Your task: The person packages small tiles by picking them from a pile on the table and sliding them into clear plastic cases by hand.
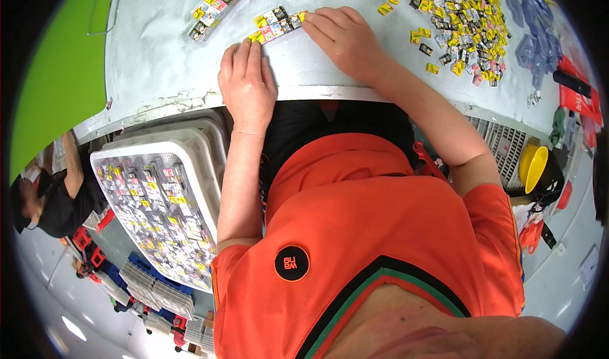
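My left hand [246,83] lies flat on the pale grey table [158,54], its fingertips at the near end of a short row of small yellow, black and pink packets [274,23]. From the other side, my right hand [342,37] presses its fingertips against the far end of that row. Neither hand lifts anything. A second finished row of packets [214,11] lies to the left, apart from both hands. A large loose heap of the same packets [460,23] spreads over the table to the right of my right hand.
A white plastic crate [209,169] full of small packets stands below the table edge at my left. Clear plastic trays [536,39] and red items [580,96] lie at the far right. A yellow bowl [533,165] sits lower right. Another person in black [60,200] is at left.
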The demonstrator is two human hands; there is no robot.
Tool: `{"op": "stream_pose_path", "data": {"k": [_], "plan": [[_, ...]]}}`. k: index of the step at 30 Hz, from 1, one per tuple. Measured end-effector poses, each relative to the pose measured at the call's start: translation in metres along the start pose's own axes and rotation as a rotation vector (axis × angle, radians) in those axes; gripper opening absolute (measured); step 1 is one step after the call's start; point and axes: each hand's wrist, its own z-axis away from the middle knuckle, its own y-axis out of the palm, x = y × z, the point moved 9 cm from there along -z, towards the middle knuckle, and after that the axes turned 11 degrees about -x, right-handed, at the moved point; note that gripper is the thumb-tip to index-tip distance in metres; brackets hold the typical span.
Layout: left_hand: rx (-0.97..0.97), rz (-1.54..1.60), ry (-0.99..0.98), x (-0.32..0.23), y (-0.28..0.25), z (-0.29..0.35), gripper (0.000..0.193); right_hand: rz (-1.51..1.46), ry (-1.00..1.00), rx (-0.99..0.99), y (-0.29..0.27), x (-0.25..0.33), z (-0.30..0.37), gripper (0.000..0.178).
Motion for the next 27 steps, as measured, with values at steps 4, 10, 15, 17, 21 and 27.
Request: {"op": "stream_pose_path", "data": {"k": [4, 10, 15, 17, 21, 27], "plan": [[0.060, -0.074, -0.008, -0.007, 0.000, 0.004, 0.040, 0.011, 0.038, 0.002, 0.000, 0.002, 0.000, 0.040], [0.062, -0.053, -0.023, -0.015, 0.000, 0.003, 0.052, -0.049, 0.171, 0.065, 0.008, -0.003, 0.002, 0.041], [0.197, 0.029, 0.090, -0.047, 0.026, -0.008, 0.071, -0.129, 0.224, 0.027, 0.006, -0.006, 0.010, 0.046], [0.271, 0.051, 0.118, -0.050, 0.040, -0.005, 0.083, -0.138, 0.216, 0.012, 0.000, -0.004, 0.015, 0.048], [0.304, 0.069, 0.119, -0.047, 0.045, -0.002, 0.082, -0.219, 0.348, 0.024, -0.017, -0.011, 0.036, 0.047], [0.243, 0.080, 0.134, -0.059, 0.041, -0.015, 0.081, -0.300, 0.468, 0.016, -0.038, -0.017, 0.063, 0.044]]}}
